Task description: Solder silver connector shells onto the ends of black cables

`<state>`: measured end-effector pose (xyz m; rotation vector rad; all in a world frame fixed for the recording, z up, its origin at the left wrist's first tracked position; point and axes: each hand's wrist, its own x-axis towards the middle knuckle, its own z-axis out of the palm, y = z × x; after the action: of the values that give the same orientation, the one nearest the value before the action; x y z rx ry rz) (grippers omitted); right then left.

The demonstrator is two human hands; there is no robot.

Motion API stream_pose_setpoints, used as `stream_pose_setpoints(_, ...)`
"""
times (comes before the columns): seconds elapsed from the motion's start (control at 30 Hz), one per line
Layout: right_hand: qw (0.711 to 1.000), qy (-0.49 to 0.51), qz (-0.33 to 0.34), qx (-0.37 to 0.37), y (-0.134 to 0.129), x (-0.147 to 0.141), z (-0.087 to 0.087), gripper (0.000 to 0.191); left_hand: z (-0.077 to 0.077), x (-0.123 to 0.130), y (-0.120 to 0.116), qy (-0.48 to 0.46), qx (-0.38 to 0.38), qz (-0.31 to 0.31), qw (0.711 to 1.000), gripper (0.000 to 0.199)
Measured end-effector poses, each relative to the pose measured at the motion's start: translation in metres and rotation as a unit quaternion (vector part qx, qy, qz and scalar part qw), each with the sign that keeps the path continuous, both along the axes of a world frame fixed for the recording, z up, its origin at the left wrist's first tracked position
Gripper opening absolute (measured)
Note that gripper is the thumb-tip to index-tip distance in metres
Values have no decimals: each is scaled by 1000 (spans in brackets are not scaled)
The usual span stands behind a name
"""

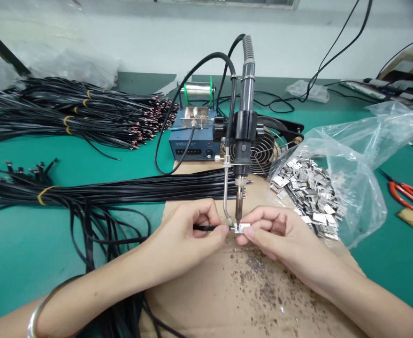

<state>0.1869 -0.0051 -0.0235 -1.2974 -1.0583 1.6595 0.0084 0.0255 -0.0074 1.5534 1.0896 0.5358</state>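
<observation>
Between finger and thumb, my left hand pinches a black cable just behind its stripped end. My right hand grips a small white-and-silver plate by its right side. The cable's thin wires meet the plate's left part. Right above that spot stands a soldering iron, clamped upright, its tip at or very near the plate. A bent metal solder feed tube ends beside the tip. Whether the wires are joined to the plate is too small to tell.
Behind stand a blue solder feeder with a solder spool and a fan. Many small metal plates lie by a plastic bag at right, near red-handled pliers. Cable bundles fill the left. Cardboard lies underneath.
</observation>
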Motion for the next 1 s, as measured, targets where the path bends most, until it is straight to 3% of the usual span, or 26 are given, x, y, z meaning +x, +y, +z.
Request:
stream_pose_setpoints(0.83,996,92,13,-9,-3,2,1,15,1,1,0,-22,-5,-3,1000,19)
stream_pose_setpoints(1.0,999,50,4,-9,-1,0,0,16,0,0,0,5,1,-7,1000,18)
